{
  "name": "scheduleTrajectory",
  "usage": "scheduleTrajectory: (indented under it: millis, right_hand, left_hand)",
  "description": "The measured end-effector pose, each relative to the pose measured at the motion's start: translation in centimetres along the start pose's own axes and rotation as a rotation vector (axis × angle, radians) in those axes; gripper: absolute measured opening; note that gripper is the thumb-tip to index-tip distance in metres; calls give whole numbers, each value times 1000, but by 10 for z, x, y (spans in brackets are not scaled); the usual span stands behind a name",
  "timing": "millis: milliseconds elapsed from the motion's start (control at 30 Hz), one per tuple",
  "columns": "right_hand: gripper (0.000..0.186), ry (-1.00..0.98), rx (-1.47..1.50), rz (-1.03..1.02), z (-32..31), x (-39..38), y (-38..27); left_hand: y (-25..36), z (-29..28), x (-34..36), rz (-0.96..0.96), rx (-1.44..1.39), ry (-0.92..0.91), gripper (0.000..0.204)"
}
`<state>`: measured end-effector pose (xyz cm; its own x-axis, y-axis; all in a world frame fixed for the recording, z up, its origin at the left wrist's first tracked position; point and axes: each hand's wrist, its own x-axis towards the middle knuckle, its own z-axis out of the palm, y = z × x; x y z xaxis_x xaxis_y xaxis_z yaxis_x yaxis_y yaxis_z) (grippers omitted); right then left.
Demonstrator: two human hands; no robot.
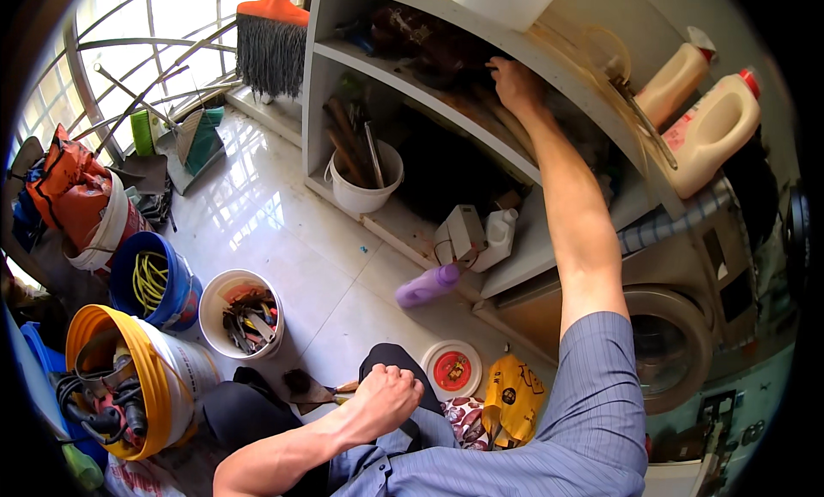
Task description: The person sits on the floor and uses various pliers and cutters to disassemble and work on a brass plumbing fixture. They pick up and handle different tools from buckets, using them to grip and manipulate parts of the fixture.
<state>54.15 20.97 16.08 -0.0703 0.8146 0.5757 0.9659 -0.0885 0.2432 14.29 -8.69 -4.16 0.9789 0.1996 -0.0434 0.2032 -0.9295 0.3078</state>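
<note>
Closest to my remote view, the left hand (390, 401) rests over the dark-trousered knee, fingers curled under; the palm is hidden, so I cannot tell whether they close on anything. I take it to be a prop steadying the body while the other arm stretches out.

To its left stands a white plastic bucket with a broad yellow rim (156, 377), full of corded tools. A little farther, I see a round cream plastic bucket (219, 295) of jumbled metal hand tools, probably left open-topped so pieces can be picked from above.

Beyond the purple plastic bottle (427, 286), a small white bucket (356, 196) stands in the lower compartment of the pale grey shelf unit (314, 111), its long wooden and metal shafts leaning on the rim, presumably to stop them rolling.

Farthest out, the right hand (518, 87) is inside the upper compartment, thumb and forefinger bent near each other; shadow keeps me from telling whether they pinch anything. The crumpled dark brown plastic bundle (421, 33) lies on that shelf, left of the fingertips; brown wooden lengths (513, 135) lie below the wrist.
</note>
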Motion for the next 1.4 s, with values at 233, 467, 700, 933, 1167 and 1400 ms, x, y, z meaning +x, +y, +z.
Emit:
scheduleTrajectory:
  millis: [233,467,700,933,1167,1400]
  right_hand:
    - [17,145,-152,72,32,14,4]
    - [15,319,-109,147,54,38,8]
    - [23,-113,-184,214,24,17,-35]
    - [23,-139,-134,210,28,-9,-45]
    - [39,95,-91,-14,6,-42,-42]
    - [28,410,-74,-64,-18,-121,21]
  left_hand:
    - [11,-11,-8,40,51,52,20]
    - [13,-17,-18,22,47,27,24]
    - [11,-23,-23,37,83,73,26]
    - [11,-17,-19,74,87,39,25]
    - [10,-16,-16,101,73,32,23]
    - [4,-23,-8,39,-45,-58,26]
